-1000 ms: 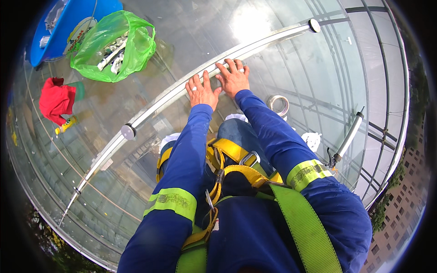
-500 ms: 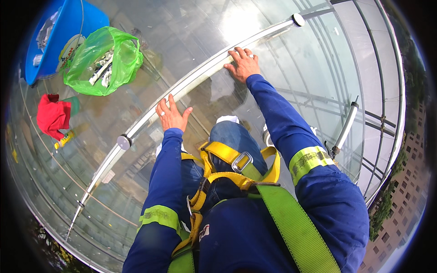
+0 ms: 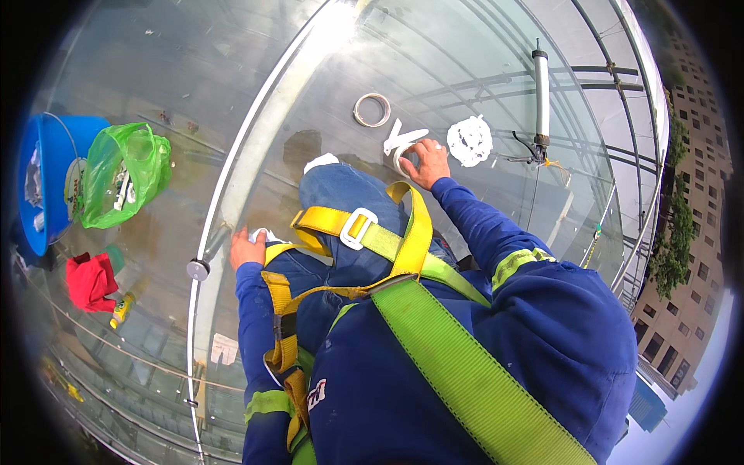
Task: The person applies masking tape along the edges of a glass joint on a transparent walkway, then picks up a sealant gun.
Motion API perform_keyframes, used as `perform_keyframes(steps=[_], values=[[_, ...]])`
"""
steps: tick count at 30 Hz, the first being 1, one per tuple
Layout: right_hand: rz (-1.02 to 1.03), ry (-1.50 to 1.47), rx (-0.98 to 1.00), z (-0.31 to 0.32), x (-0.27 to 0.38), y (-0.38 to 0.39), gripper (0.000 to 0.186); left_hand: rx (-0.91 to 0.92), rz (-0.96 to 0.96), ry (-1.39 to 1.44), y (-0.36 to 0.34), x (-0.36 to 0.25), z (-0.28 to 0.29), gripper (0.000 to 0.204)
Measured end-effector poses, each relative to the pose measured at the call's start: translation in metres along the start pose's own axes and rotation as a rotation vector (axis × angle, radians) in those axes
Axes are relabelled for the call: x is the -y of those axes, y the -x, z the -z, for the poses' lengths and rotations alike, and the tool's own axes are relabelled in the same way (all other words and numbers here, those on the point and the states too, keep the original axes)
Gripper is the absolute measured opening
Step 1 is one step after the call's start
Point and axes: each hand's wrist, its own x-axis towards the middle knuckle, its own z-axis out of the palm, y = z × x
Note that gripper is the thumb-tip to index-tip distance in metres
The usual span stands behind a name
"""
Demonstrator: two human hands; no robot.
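Note:
My right hand (image 3: 428, 164) is closed on the edge of a pale roll of tape (image 3: 398, 161) lying on the glass. White flat strips, perhaps plastic scrapers (image 3: 403, 139), lie against that roll. Just beyond them is a second roll of tape (image 3: 372, 110). To the right of the hand sits a crumpled, ring-shaped white lump (image 3: 470, 141). My left hand (image 3: 246, 249) rests by the pale seam (image 3: 208, 310) at my left knee, fingers short in view and apart, holding nothing that I can see. Something white (image 3: 267, 235) shows right beside it, possibly my shoe.
A caulking gun (image 3: 541, 97) lies at the right. To the left are a blue bucket (image 3: 58, 170), a green bag (image 3: 147, 182) with scraps, a red cloth (image 3: 89, 283) and a yellow bottle (image 3: 122, 308). A round metal fitting (image 3: 198, 269) sits on the seam. Yellow harness straps (image 3: 415, 232) cross my lap.
My view has swung to the right. My right hand has left the seam and come to the roll of tape. My left hand has drawn back toward my knee.

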Motion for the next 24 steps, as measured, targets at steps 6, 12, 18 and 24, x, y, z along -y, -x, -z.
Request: perform_keyframes(steps=[6,12,18,24], values=[[0.008,0.204,0.075,-0.035,-0.02,0.032,0.032,-0.103,-0.312,0.181,0.064,0.022,-0.012,0.048],[-0.073,0.169,-0.118,-0.016,0.011,0.018,0.017,-0.327,-0.367,0.381,0.178,0.057,-0.035,0.049],[0.159,0.016,-0.288,0.047,0.026,0.023,0.014,-0.295,-0.278,0.461,0.227,0.047,-0.037,0.053],[-0.044,0.164,-0.24,0.032,-0.05,-0.04,0.019,-0.361,-0.332,0.33,0.224,-0.018,-0.008,0.053]])
